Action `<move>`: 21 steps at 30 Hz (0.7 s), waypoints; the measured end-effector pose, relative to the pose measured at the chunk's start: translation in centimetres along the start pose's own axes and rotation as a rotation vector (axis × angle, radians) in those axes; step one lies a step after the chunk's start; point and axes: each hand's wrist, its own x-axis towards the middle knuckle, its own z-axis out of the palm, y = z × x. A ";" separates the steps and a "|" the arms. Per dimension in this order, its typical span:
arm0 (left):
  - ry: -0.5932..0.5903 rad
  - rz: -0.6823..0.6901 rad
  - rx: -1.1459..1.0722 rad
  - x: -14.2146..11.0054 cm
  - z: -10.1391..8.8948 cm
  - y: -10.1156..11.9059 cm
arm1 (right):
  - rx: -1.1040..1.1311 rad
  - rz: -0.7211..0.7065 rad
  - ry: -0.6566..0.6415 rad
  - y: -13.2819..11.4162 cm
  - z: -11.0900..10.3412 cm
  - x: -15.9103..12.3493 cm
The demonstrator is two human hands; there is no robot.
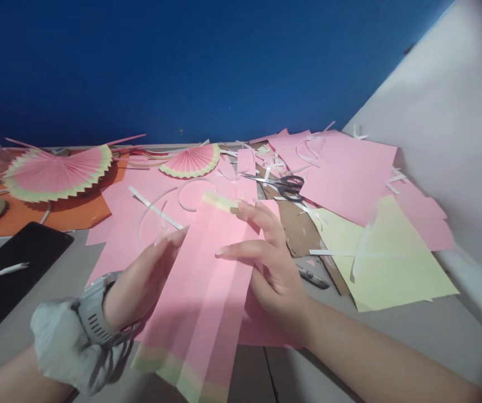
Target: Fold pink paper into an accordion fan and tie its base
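A pleated pink paper [207, 291] with pale green and yellow ends is held up in front of me, with lengthwise creases showing. My left hand [140, 280] grips its left edge, the fingers partly hidden behind the sheet. On the right edge, my right hand [277, 263] pinches the paper, its index and middle fingers stretched over the front. The lower end is a little blurred. Two folded fans, pink with pale green rims, lie beyond: a larger fan [60, 173] at the left and a smaller fan [193, 160] near the middle.
Black-handled scissors [287, 184] lie on brown cardboard [302, 229], with a pen [312, 276] nearby. Pink sheets [350, 173] and yellow sheets [400, 274] cover the right side. A black phone-like slab [23, 268] and orange paper [90, 212] are at left. White strips lie scattered; a blue wall [224, 67] stands behind.
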 end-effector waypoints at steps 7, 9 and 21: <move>0.044 -0.292 0.156 -0.6 -0.3 -0.7 | 0.050 0.168 -0.033 0.1 0.3 -0.3; 0.078 -0.247 0.198 -0.5 -0.3 -0.7 | 0.202 0.299 0.017 0.0 0.5 -0.3; 0.116 0.011 0.675 -0.7 0.2 -1.3 | 0.527 0.538 0.006 -0.3 0.9 0.3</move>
